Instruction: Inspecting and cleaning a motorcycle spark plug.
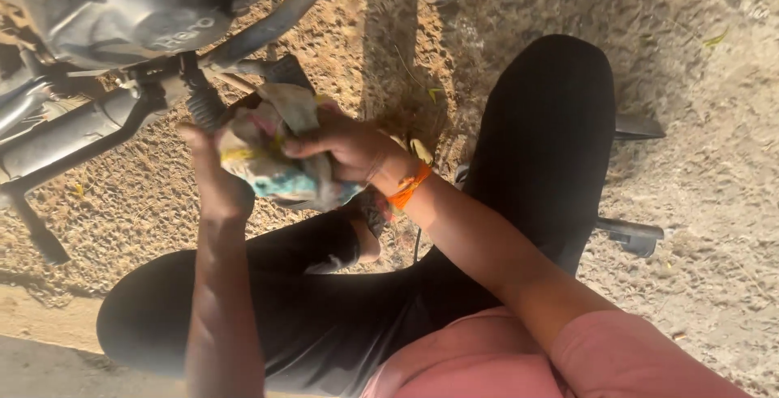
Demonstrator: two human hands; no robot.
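I squat on sandy ground beside a motorcycle engine [138, 17]. My right hand [345, 146], with an orange band at the wrist, is closed on a crumpled, multicoloured rag [272, 159]. My left hand [215, 175] is under the rag's left side with fingers curled, touching it, right below the ribbed rubber foot peg [203, 102]. Part of the rag is hidden by both hands.
The motorcycle's dark frame tubes and a lever [65, 142] run to the left. My black-trousered knees [552, 130] fill the middle. A dark metal stand or tool [637, 236] lies on the gravel at right. A concrete edge [40, 325] runs along the lower left.
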